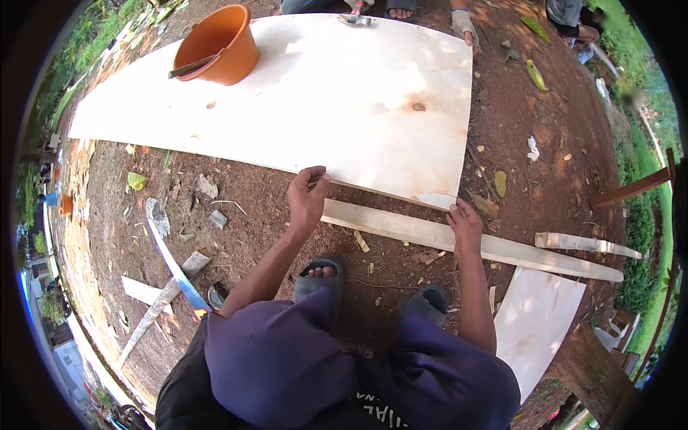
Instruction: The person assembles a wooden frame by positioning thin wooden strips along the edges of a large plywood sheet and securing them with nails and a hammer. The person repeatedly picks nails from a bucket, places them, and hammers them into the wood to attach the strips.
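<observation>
A large pale plywood sheet lies on the red soil in front of me. My left hand grips its near edge, fingers curled over the top. My right hand rests at the sheet's near right corner, fingers on the edge and on a long pale wooden batten that lies under that edge. I am squatting, with my sandalled feet just behind the batten.
An orange bucket with a tool handle in it stands on the sheet's far left. Another person's gloved hand, feet and a hammer are at the far edge. A smaller plywood piece, a short batten and a saw lie around me.
</observation>
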{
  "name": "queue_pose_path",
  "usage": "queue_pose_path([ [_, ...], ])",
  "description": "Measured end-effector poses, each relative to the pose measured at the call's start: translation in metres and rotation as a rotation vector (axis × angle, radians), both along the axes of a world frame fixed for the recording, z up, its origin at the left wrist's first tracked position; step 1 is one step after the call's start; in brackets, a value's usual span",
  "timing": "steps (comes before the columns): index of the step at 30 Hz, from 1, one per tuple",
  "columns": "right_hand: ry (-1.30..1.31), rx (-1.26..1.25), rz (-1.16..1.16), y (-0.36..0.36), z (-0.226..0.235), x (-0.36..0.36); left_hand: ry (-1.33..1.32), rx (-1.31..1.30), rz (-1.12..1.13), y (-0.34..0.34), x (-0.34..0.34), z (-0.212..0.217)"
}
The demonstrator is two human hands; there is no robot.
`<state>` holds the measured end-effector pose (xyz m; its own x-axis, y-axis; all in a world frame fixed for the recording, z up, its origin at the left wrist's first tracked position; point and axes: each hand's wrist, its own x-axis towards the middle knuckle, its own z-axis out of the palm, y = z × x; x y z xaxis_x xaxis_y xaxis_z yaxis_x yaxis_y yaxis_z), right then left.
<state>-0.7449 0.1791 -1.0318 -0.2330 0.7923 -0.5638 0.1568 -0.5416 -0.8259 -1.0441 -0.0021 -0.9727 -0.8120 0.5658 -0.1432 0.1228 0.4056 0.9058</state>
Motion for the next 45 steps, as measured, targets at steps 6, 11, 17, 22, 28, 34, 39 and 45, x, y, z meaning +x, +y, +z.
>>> queue_pose_path([
  [6,0.011,-0.013,0.020,-0.002,-0.006,0.002,0.132,0.191,0.249,0.007,-0.129,0.024],
  [11,-0.011,0.015,-0.002,0.005,-0.006,0.009,0.852,-0.063,0.168,0.027,-0.244,0.071],
  [17,-0.037,0.023,0.064,0.006,0.002,0.006,1.062,-0.627,-0.099,0.044,-0.308,0.096],
  [22,0.001,0.039,0.065,0.003,0.003,0.005,1.260,-0.509,-0.302,0.012,-0.281,0.069],
  [28,-0.028,0.028,0.067,0.003,-0.001,0.009,1.107,-0.523,-0.307,-0.094,-0.170,0.099],
  [34,-0.027,0.034,0.046,0.005,-0.004,0.009,0.899,-0.589,-0.304,-0.162,-0.053,0.092],
  [39,-0.032,0.028,0.067,0.002,-0.002,0.007,0.862,-0.595,-0.318,-0.197,-0.021,0.082],
  [45,-0.059,0.046,0.063,0.006,0.000,0.012,0.653,-0.380,-0.439,-0.188,-0.016,0.124],
])
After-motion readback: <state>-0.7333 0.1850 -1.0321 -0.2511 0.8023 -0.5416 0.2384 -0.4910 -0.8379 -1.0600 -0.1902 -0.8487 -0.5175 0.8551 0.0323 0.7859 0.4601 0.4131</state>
